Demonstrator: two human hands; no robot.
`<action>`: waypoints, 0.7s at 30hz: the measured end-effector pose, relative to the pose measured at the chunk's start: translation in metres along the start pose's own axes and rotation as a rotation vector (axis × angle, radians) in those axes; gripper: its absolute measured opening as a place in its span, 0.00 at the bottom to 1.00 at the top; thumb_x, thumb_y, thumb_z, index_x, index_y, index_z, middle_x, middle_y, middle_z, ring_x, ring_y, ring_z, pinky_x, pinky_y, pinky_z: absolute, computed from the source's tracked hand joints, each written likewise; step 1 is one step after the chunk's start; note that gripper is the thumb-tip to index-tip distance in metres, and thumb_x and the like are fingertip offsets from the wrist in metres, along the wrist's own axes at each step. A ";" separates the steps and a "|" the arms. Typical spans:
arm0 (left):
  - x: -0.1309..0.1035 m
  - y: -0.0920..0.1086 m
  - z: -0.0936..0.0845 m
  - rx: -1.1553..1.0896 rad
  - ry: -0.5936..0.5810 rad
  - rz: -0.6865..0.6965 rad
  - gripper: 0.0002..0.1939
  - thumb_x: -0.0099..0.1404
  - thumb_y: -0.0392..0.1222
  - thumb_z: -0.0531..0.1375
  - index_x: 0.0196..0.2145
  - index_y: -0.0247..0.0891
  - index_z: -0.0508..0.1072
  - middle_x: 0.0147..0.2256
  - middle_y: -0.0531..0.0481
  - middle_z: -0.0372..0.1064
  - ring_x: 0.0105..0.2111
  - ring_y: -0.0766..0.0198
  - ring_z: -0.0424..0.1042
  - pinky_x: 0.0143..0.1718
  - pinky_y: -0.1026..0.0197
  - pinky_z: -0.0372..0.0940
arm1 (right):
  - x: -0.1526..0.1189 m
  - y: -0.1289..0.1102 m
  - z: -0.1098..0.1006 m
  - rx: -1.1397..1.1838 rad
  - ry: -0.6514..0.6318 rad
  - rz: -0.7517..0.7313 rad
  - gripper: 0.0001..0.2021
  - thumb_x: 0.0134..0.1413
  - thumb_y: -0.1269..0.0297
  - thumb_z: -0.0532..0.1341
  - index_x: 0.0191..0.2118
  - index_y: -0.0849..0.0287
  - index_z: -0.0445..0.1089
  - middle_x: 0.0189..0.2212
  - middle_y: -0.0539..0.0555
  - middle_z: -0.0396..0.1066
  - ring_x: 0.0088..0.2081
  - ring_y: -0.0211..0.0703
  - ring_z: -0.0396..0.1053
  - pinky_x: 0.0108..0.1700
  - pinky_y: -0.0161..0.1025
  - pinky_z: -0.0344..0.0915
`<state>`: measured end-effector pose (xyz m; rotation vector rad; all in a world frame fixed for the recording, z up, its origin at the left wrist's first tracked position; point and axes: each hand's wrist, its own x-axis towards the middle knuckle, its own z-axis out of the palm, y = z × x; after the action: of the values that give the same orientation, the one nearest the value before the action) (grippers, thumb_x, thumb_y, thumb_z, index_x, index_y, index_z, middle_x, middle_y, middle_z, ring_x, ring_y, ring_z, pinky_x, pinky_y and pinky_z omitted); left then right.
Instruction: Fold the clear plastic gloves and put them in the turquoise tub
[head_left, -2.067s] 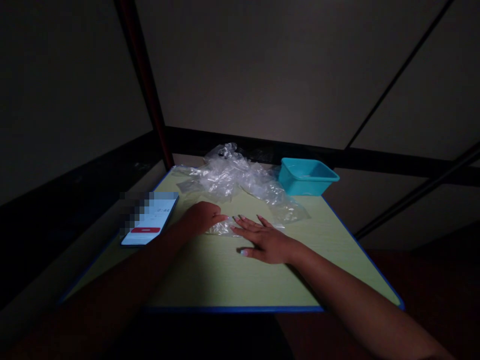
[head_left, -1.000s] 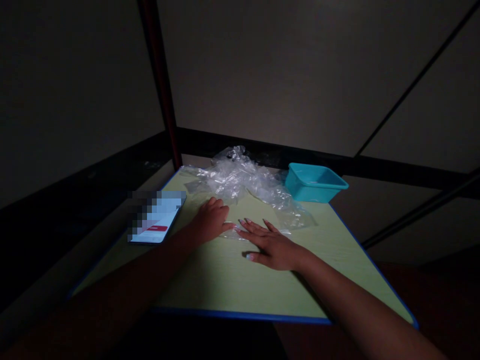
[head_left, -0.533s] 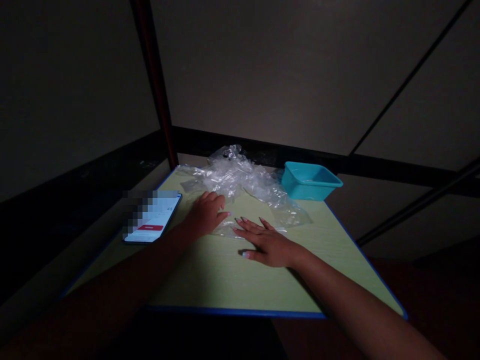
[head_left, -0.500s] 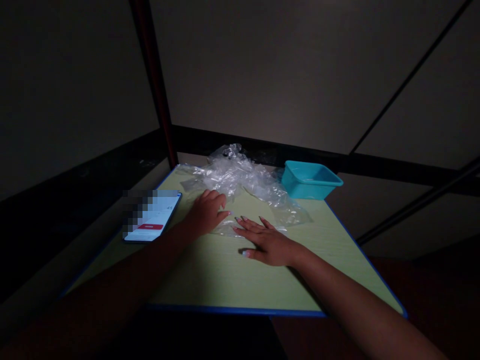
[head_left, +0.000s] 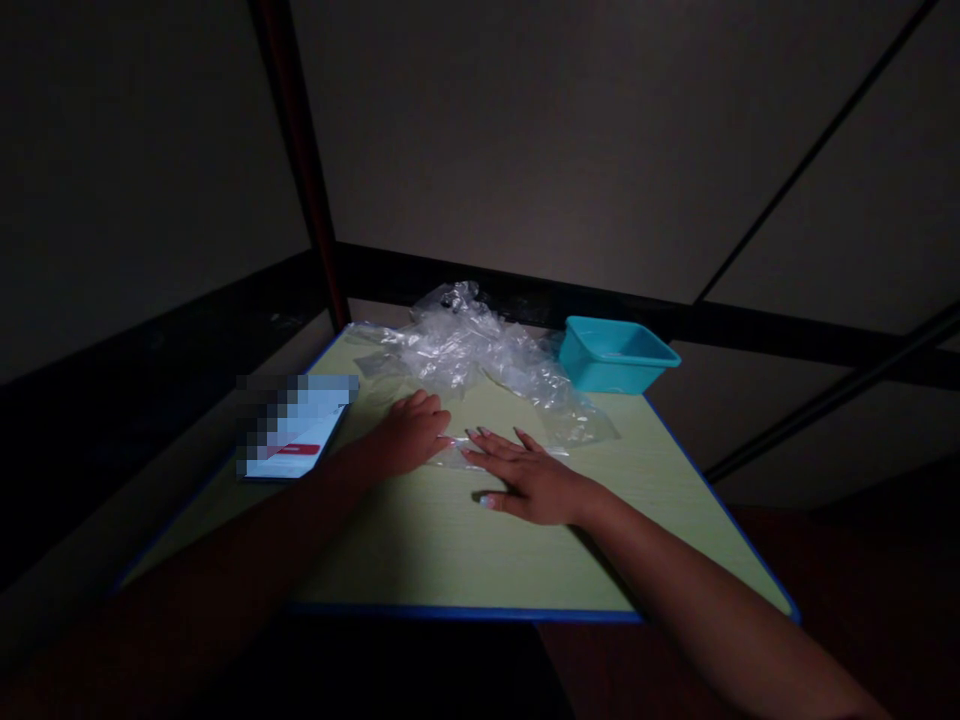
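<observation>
A folded clear plastic bag (head_left: 452, 457) lies flat on the light green table (head_left: 465, 560), partly covered by my hands. My right hand (head_left: 529, 482) rests palm down across its right part, fingers spread and thumb out to the side. At the bag's left end is my left hand (head_left: 409, 432), its fingers curled in and the thumb tip close to them, seemingly pinching the plastic. Just beyond both hands spreads a crumpled heap of clear plastic bags (head_left: 469, 345).
A turquoise plastic basket (head_left: 619, 375) stands at the back right corner. On the left edge lies a phone (head_left: 289, 462) with its screen lit, partly blurred out. Dark walls (head_left: 510, 150) close in behind and to the left. The table has a blue edge.
My left hand's fingers have curled in and its thumb has come down closer to them on the plastic. My right hand stays spread in place. The view has shifted slightly.
</observation>
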<state>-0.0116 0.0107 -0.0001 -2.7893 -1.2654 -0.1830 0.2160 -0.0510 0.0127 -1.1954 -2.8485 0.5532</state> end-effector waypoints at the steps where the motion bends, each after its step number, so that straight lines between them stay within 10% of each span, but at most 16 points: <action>1: 0.000 -0.001 0.000 -0.004 0.004 0.010 0.07 0.65 0.41 0.56 0.32 0.37 0.69 0.40 0.43 0.64 0.43 0.52 0.60 0.41 0.53 0.57 | 0.000 0.000 0.000 0.001 0.002 0.000 0.32 0.62 0.49 0.52 0.67 0.51 0.42 0.68 0.58 0.35 0.68 0.50 0.35 0.62 0.64 0.30; 14: 0.007 -0.013 -0.001 -0.097 -0.032 0.013 0.18 0.68 0.43 0.51 0.25 0.35 0.75 0.31 0.45 0.68 0.37 0.57 0.63 0.42 0.56 0.56 | -0.001 0.000 0.000 -0.010 0.005 0.003 0.32 0.62 0.50 0.52 0.67 0.51 0.43 0.67 0.59 0.35 0.67 0.50 0.35 0.62 0.64 0.31; 21: 0.003 -0.007 -0.009 0.055 -0.005 -0.207 0.16 0.66 0.43 0.53 0.29 0.32 0.76 0.35 0.39 0.71 0.42 0.50 0.65 0.41 0.52 0.58 | -0.001 -0.001 -0.002 -0.014 -0.008 0.011 0.32 0.62 0.50 0.52 0.67 0.51 0.43 0.68 0.58 0.35 0.68 0.50 0.35 0.62 0.64 0.31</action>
<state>-0.0155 0.0167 0.0090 -2.6125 -1.5347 -0.1502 0.2160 -0.0516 0.0147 -1.2141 -2.8594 0.5410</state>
